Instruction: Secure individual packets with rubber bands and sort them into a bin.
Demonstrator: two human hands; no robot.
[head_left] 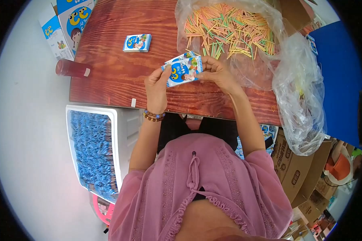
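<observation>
Near the front edge of the table, both my hands grip small flat blue-and-white candy packets point(184, 73). A second packet shows partly behind the front one. My left hand point(157, 89) pinches the left end, thumb on top. The right end sits between the thumb and bent fingers of my right hand point(220, 75). To the left, a small stack of similar packets point(136, 43) lies on the table. Beyond my right hand, many thin pastel candy sticks point(229, 30) in pink, yellow and green are heaped on an opened clear plastic bag point(255, 74).
The reddish wooden table point(104, 52) carries a dark red cylinder point(73, 68) at its left edge. Below that stands a white foam box point(115, 152) packed with blue packets. Crumpled plastic point(299, 100) hangs over the right edge, beside a blue panel point(338, 80) and cardboard boxes point(297, 168).
</observation>
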